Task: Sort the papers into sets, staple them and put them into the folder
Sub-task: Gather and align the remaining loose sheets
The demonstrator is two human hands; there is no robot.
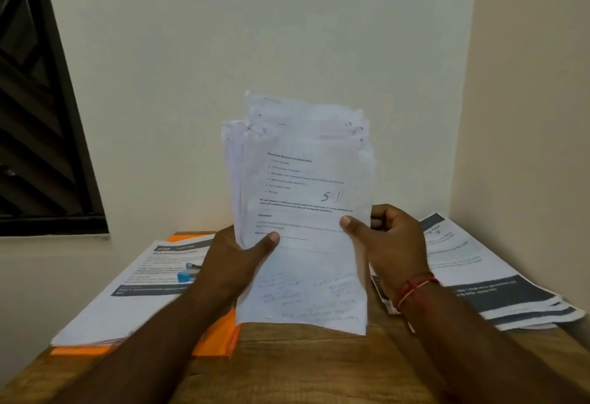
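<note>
I hold a bundle of white printed papers (303, 186) upright above the wooden table (303, 365). My left hand (233, 263) grips its lower left edge, thumb on the front sheet. My right hand (389, 240) pinches the right edge, thumb in front and fingers behind. The front sheet bears a handwritten "S1"; sheets behind stick out unevenly at the top. An orange folder (217, 339) lies flat at the left under a stack of papers (134, 295). A blue stapler (188, 274) rests on that stack, partly hidden by my left hand.
Another fanned stack of printed papers with dark bands (498, 288) lies at the table's right side near the wall corner. A cream wall stands close behind the table. A dark window (35, 116) is at the left.
</note>
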